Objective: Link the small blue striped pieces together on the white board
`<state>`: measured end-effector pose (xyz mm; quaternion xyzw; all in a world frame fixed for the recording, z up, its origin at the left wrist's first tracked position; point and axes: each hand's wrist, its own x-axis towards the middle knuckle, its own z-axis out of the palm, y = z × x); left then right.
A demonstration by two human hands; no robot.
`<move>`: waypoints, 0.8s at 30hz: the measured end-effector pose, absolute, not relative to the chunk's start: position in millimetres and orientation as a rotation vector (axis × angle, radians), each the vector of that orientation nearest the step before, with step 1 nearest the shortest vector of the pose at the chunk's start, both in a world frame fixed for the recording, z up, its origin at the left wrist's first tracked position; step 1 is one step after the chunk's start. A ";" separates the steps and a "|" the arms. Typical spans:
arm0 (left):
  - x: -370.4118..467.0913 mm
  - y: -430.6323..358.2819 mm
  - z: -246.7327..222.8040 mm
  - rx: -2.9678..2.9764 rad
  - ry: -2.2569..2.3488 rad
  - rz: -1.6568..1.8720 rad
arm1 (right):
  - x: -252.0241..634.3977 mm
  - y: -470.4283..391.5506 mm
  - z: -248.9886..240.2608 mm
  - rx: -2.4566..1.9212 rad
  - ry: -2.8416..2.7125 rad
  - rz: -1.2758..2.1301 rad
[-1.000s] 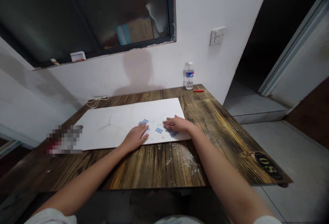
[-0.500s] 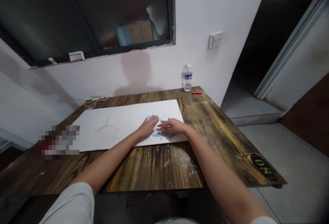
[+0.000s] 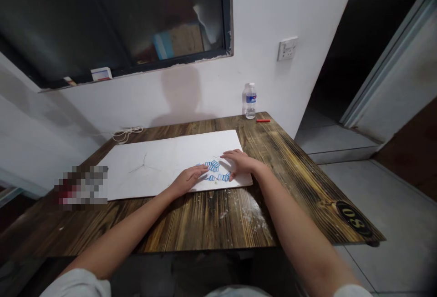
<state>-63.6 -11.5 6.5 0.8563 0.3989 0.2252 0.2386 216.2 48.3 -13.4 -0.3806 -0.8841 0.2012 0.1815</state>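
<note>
Small blue-and-white pieces [image 3: 213,166] lie in a loose cluster on the right part of a long white board [image 3: 164,151]. At the cluster's left side my left hand [image 3: 188,178] rests low over the board, fingers stretched out and holding nothing. My right hand [image 3: 238,161] is on the other side, its fingers spread and curved, the thumb beside the lower right pieces. No piece shows in its grasp. Thin dark lines that meet at one point mark the left part of the board.
Along the back of the wooden table [image 3: 287,174] stand a water bottle [image 3: 251,101] and a red pen [image 3: 263,120]. A white cord [image 3: 126,134] is coiled at the back left. A pixelated patch covers something at the left. Behind are a wall and window.
My hands have moved apart, the left one down and to the left, the right one to the right. More of the blue-and-white pieces shows between them.
</note>
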 end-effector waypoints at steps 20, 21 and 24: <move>-63.6 -8.1 -0.2 2.591 1.632 0.209 | 195.1 45.5 -13.6 -1.219 -2.289 0.661; -62.1 -3.5 -1.1 2.586 1.647 0.223 | 197.5 45.8 -11.4 -1.191 -2.283 0.675; -56.9 7.8 -3.6 2.574 1.676 0.243 | 201.7 46.0 -8.2 -1.095 -2.269 0.737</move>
